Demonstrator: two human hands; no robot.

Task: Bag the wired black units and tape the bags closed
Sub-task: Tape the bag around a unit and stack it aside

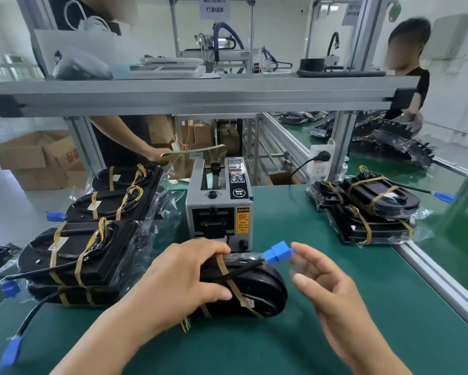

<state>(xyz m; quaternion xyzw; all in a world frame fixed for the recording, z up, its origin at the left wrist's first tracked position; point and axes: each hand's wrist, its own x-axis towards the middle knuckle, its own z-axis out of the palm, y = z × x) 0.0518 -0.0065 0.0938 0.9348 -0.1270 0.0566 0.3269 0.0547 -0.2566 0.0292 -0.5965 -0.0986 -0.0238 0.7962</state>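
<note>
The black oval unit strapped with tan bands (259, 290) lies on the green bench mat (295, 217), at six o'clock from the grey tape dispenser (216, 209). The left hand (184, 280) grips its nine-o'clock end, fingers curled over the top. Its long axis runs nine to three, rounded end toward three. Its blue plastic connector (277, 253) juts toward two o'clock, just beside the right hand (333, 301), whose fingers are loosely spread and hold nothing. That hand looks best placed to take the plug.
</note>
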